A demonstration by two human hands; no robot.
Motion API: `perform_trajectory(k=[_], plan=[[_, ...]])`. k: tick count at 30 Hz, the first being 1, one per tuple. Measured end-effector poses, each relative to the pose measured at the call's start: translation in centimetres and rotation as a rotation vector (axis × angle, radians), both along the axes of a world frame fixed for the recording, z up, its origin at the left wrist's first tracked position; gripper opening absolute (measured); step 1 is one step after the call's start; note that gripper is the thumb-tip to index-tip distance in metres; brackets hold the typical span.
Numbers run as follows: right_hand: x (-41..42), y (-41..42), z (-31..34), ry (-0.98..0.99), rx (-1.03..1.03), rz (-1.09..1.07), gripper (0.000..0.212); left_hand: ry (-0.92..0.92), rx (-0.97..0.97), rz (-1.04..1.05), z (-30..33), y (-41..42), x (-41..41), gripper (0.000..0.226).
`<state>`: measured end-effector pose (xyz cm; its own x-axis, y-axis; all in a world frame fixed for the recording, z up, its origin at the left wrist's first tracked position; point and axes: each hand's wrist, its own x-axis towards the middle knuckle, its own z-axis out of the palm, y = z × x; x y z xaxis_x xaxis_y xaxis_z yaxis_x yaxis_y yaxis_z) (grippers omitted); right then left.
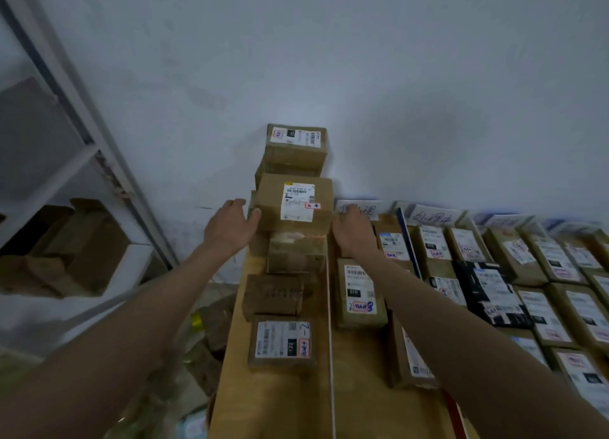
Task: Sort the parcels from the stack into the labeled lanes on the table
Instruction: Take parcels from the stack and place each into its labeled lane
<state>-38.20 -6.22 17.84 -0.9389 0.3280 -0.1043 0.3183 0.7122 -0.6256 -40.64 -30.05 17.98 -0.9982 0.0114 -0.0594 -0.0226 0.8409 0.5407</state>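
Labelled parcel (294, 202) sits between both hands: left hand (229, 226) and right hand (353, 231) grip its sides (arms outstretched).

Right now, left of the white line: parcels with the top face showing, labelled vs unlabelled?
Labelled top: 3, back parcel, held parcel, near parcel
Unlabelled top: 2, taped parcel, plain parcel
Total: 5
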Motion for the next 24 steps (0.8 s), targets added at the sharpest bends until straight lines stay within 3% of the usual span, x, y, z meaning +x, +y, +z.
perform_trajectory(k=[9,16,22,24], plan=[[-6.0,-1.1,-2.4,-0.165,-0.326,-0.133,0.043,-0.189,0.283,0.063,-2.8,2.5,-4.5,0.053],[-2.6,-2.2,-0.9,-0.024,-0.438,-0.124,0.034,-0.167,0.642,0.222,-1.5,2.3,-2.8,0.058],[4.2,-0.5,0.2,-0.132,-0.650,-0.085,0.036,-0.156,0.583,0.143,0.2,1.2,-0.5,0.048],[5.7,0.5,0.9,-0.103,-0.666,-0.131,0.060,-0.190,0.568,0.076,0.6,1.0,0.6,0.050]])
